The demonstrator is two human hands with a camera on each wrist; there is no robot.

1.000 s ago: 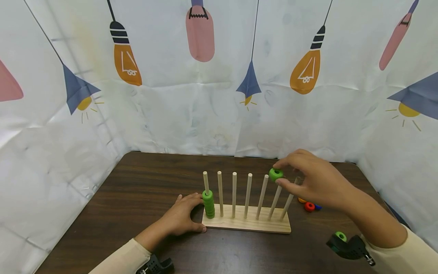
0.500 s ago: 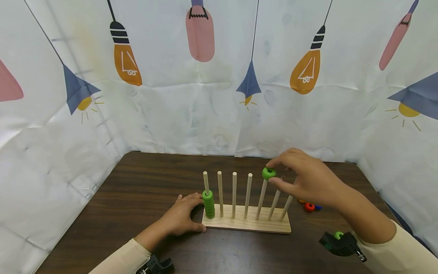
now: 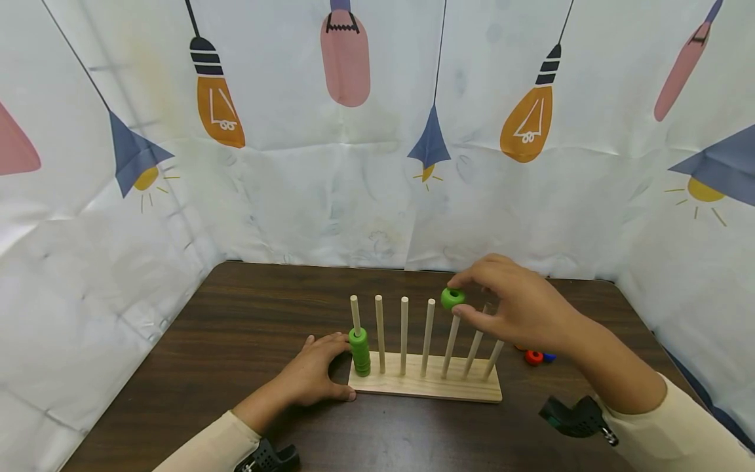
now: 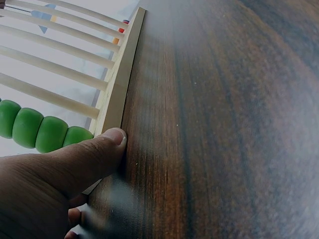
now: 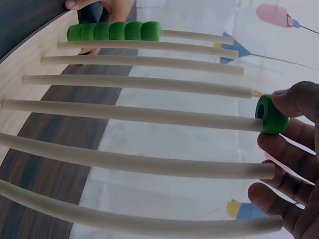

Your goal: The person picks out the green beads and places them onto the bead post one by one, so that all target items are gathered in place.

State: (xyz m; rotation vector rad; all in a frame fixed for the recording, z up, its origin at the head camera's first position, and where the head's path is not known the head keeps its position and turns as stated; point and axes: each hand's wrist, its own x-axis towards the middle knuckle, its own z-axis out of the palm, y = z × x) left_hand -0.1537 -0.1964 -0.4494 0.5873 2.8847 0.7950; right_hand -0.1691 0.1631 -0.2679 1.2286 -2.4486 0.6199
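Observation:
A pale wooden peg board [image 3: 425,385] with several upright pegs stands on the table. Green beads [image 3: 359,353] are stacked on its leftmost peg, as the right wrist view also shows. My left hand [image 3: 310,373] grips the board's left end, thumb [image 4: 107,144] along the front edge and fingers behind the bead stack. Between thumb and fingertips of my right hand [image 3: 513,305] a single green bead [image 3: 452,299] is pinched. It overlaps the top of the third peg from the right, and in the right wrist view its hole [image 5: 261,110] faces the peg tips.
Behind the board's right end lie a red bead [image 3: 533,357], a blue piece [image 3: 549,358] and an orange one, mostly hidden by my right hand. A white printed cloth [image 3: 330,210] hangs around the dark table [image 3: 265,295]. Black wrist cameras [image 3: 572,417] sit on both wrists.
My right hand has moved left with the pinched green bead, past the second peg from the right. A green bead by the right wrist has become hidden. The left hand stays put.

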